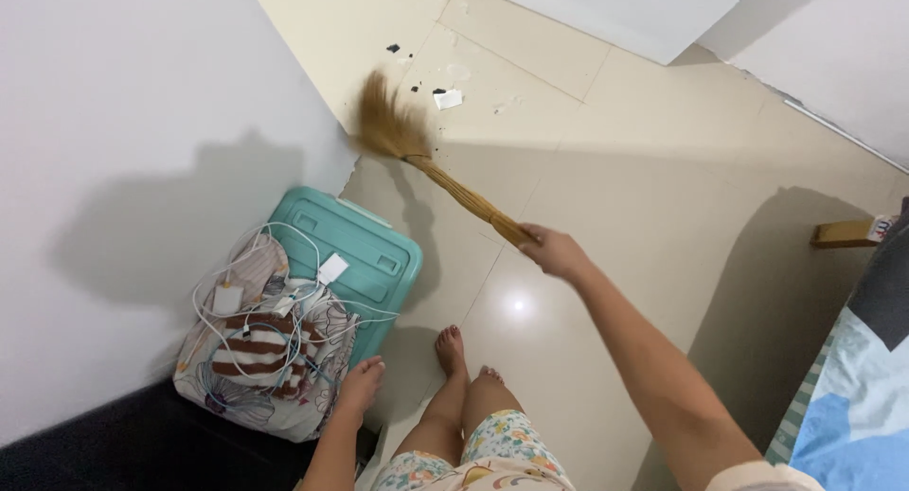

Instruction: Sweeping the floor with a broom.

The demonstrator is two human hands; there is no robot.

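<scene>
Low in the frame, your left hand [362, 385] rests open on a patterned bundle [256, 358] tangled with white cables [284, 302]; mid-frame, your right hand [554, 252] grips the grass broom [426, 160]. Keep strokes short and low, bristles flat, toward the scraps [447, 98] at upper centre, minding the teal case [365, 254] beside the wall [142, 122].

A grass broom [431, 160] runs up and to the left from the right hand [554, 252], which is closed around the near end of its bound, straw-coloured handle. Its tan bristles fan out at the far end, well beyond the hand, low over the pale tiled floor, just beside 1 white paper scrap [448, 99] and small dark bits.
</scene>
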